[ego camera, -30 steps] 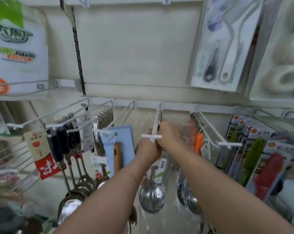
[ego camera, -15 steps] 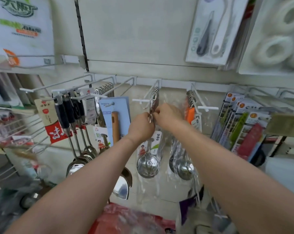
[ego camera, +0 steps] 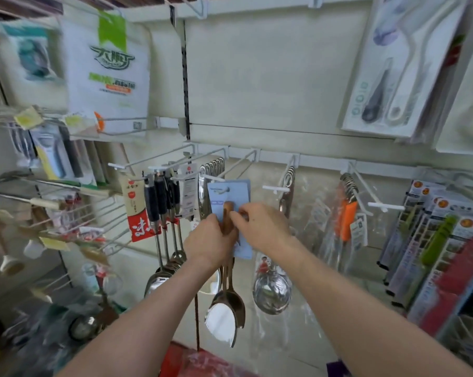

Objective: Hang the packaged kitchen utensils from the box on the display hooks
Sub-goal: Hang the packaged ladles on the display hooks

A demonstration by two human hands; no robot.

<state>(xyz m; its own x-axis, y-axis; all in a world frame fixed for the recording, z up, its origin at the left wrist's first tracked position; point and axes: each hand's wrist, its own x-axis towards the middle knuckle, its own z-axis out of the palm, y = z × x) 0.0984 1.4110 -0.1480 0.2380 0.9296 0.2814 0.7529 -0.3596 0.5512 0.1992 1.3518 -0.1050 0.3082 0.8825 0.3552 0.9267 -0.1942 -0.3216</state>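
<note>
A light-blue card (ego camera: 239,191) with a wooden-handled steel turner (ego camera: 226,314) hangs from a white display hook (ego camera: 221,190). My left hand (ego camera: 208,244) grips the wooden handle from the left. My right hand (ego camera: 260,227) pinches the card and handle from the right. Just to the right, packaged steel ladles (ego camera: 270,291) hang in clear bags from another white hook (ego camera: 277,189). The box is mostly out of view; only a red patch (ego camera: 192,360) shows at the bottom edge.
Black-handled ladles (ego camera: 162,208) and a red-labelled pack hang on hooks to the left. Orange-handled tools (ego camera: 348,221) in clear bags and boxed goods (ego camera: 444,254) hang to the right. Wire racks with wooden utensils fill the far left. Large packs hang on the wall above.
Both hands have left the ladle hook and moved left onto the blue-carded turner. The ladle now hangs free on its hook. The view has tilted up and to the left.
</note>
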